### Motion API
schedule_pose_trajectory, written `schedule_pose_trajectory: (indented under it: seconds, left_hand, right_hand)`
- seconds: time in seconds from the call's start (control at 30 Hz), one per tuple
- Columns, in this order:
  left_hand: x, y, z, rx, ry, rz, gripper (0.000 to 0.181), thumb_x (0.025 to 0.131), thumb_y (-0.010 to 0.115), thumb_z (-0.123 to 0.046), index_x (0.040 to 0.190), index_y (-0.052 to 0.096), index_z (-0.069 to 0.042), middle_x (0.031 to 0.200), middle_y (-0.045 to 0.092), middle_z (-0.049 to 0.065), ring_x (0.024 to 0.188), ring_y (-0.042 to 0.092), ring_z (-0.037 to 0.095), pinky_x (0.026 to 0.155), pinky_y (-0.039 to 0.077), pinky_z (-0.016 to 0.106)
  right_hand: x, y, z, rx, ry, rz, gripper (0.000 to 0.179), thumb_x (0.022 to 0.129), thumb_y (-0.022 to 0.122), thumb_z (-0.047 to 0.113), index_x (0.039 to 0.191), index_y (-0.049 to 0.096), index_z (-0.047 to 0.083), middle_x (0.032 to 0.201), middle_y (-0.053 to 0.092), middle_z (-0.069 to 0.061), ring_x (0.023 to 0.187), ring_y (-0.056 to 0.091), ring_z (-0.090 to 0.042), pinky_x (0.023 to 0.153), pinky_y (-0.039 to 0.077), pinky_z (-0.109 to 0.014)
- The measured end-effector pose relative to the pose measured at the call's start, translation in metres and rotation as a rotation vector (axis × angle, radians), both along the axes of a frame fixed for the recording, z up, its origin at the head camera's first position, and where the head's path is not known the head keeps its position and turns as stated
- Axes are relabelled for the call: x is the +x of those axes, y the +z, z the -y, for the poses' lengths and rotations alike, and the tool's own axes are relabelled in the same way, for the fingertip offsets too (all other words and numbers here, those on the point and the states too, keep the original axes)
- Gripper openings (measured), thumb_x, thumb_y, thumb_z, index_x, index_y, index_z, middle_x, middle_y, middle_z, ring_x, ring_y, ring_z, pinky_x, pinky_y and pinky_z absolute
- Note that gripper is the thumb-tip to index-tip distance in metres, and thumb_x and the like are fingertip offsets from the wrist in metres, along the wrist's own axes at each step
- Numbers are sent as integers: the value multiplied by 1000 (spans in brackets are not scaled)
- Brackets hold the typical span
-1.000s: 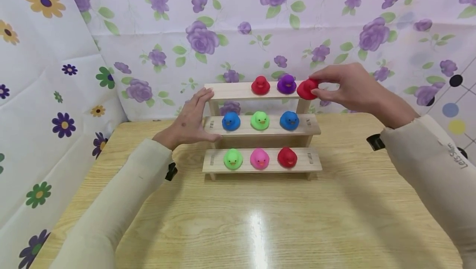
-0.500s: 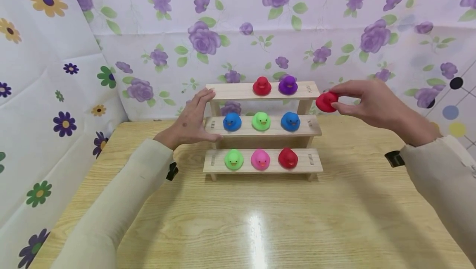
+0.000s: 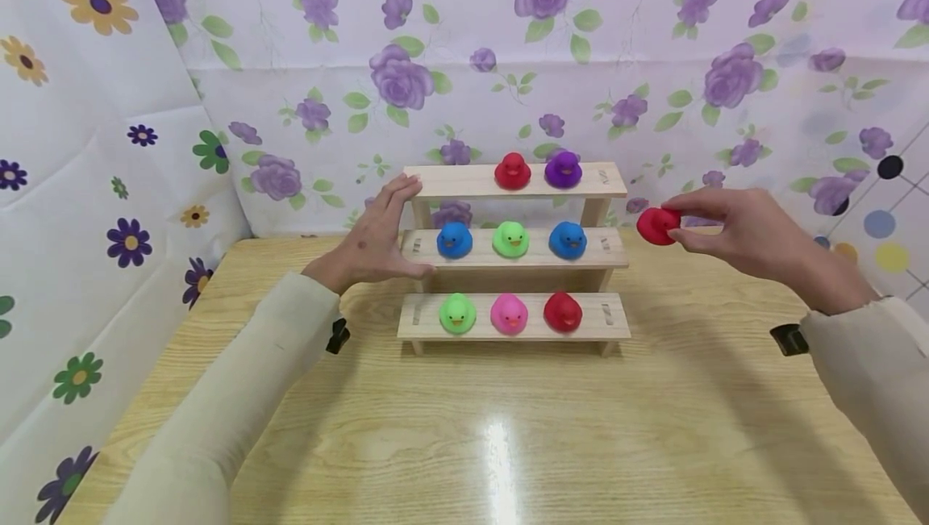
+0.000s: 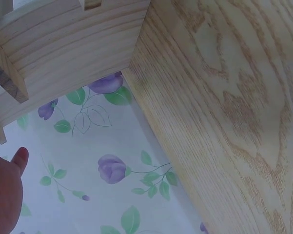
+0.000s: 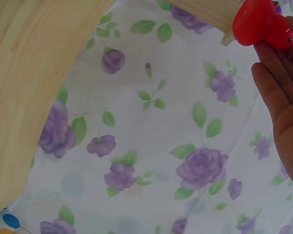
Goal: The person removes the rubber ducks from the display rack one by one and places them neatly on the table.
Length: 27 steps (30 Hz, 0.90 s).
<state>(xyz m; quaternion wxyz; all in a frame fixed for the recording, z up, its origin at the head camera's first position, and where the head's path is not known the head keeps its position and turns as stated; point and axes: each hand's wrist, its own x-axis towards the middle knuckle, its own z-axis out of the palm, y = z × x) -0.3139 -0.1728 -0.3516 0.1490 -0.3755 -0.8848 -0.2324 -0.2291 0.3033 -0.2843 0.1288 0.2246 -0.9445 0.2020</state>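
Observation:
In the head view, my right hand [image 3: 755, 235] pinches a red rubber duck [image 3: 656, 226] in the air, just right of the three-tier wooden shelf [image 3: 450, 181]. The right wrist view shows the held duck [image 5: 257, 22] from below, between thumb and fingers. My left hand [image 3: 370, 239] rests against the shelf's left end, its fingers on the top tier and its thumb stretched by the middle tier. On the top tier sit another red duck [image 3: 512, 172] and a purple duck [image 3: 564, 170], with bare wood on both sides.
The middle tier bears a blue duck [image 3: 454, 241], a green duck [image 3: 510, 240] and a second blue duck [image 3: 568, 241]. Below them sit a green, a pink [image 3: 510, 314] and a red duck. A wooden table [image 3: 406, 428] lies under the shelf, with flowered cloth [image 3: 305, 65] behind.
My right hand has lifted the red duck off the right end of the top tier and carried it right and down in the view. My left hand has stayed at the shelf's left end.

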Motion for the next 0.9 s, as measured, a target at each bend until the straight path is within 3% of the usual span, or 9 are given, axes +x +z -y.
schedule_pose_trajectory:
  seconds: [0.1, 0.17, 0.23, 0.33, 0.4, 0.5, 0.67, 0.77, 0.9]
  left_hand:
    - [1, -1, 0, 3, -1, 12, 122, 63, 92, -41, 153, 22, 1, 159, 21, 19, 150, 15, 32, 117, 25, 56]
    - [1, -1, 0, 9, -3, 29, 122, 63, 92, -39, 154, 22, 1, 159, 19, 19, 150, 13, 32, 117, 25, 56]
    - [2, 0, 0, 21, -6, 48, 122, 63, 93, -37, 154, 21, 1, 160, 18, 19, 151, 11, 31, 117, 25, 55]
    - [3, 1, -1, 48, -12, 86, 123, 63, 95, -34, 154, 21, 1, 161, 16, 18, 151, 10, 29, 117, 28, 54]
    - [3, 2, -2, 71, -17, 123, 122, 64, 95, -30, 155, 20, 1, 161, 14, 17, 151, 9, 28, 114, 34, 52]
    - [5, 4, -4, 111, -29, 190, 122, 65, 96, -23, 156, 18, 0, 162, 10, 15, 150, 12, 28, 108, 44, 47]
    - [6, 7, -5, 147, -34, 265, 122, 66, 95, -18, 157, 16, -1, 163, 5, 13, 150, 11, 26, 101, 50, 43]
    - [7, 6, -5, 168, -36, 298, 122, 66, 95, -15, 157, 16, -3, 163, 4, 12, 151, 10, 25, 101, 50, 43]
    - [7, 6, -4, 182, -43, 323, 122, 67, 94, -15, 158, 14, -4, 163, 2, 11, 150, 11, 24, 103, 49, 44]
  right_hand:
    - [1, -8, -5, -5, -7, 31, 34, 86, 77, 6, 119, 71, 5, 110, 72, -15, 102, 68, -36, 86, 55, -55]
    - [0, -14, -9, -15, -6, 48, 34, 86, 77, 5, 120, 70, 3, 113, 71, -17, 105, 67, -38, 88, 52, -59]
    - [-1, -20, -12, -12, -9, 49, 34, 86, 78, 5, 119, 71, 3, 113, 71, -16, 106, 67, -37, 89, 54, -52]
    - [-4, -30, -17, -7, 17, 32, 34, 84, 79, 4, 117, 71, 3, 111, 70, -14, 103, 68, -36, 87, 56, -24]
    - [-6, -37, -19, -3, 45, 17, 33, 83, 80, 3, 115, 72, 2, 108, 71, -13, 101, 69, -35, 84, 47, -6]
    - [-9, -47, -22, -4, 81, 18, 33, 82, 81, 3, 113, 72, 0, 107, 71, -16, 98, 70, -37, 80, 37, 3]
    - [-11, -59, -24, -27, 80, 90, 34, 82, 79, 0, 115, 70, -3, 108, 71, -19, 100, 69, -39, 85, 57, -29]
    - [-12, -65, -24, -31, 76, 141, 36, 83, 78, -2, 117, 69, -5, 111, 69, -22, 101, 68, -40, 85, 54, -52]
    - [-15, -75, -26, -24, 50, 217, 37, 84, 77, -2, 120, 67, -8, 113, 68, -25, 104, 67, -42, 87, 54, -53]
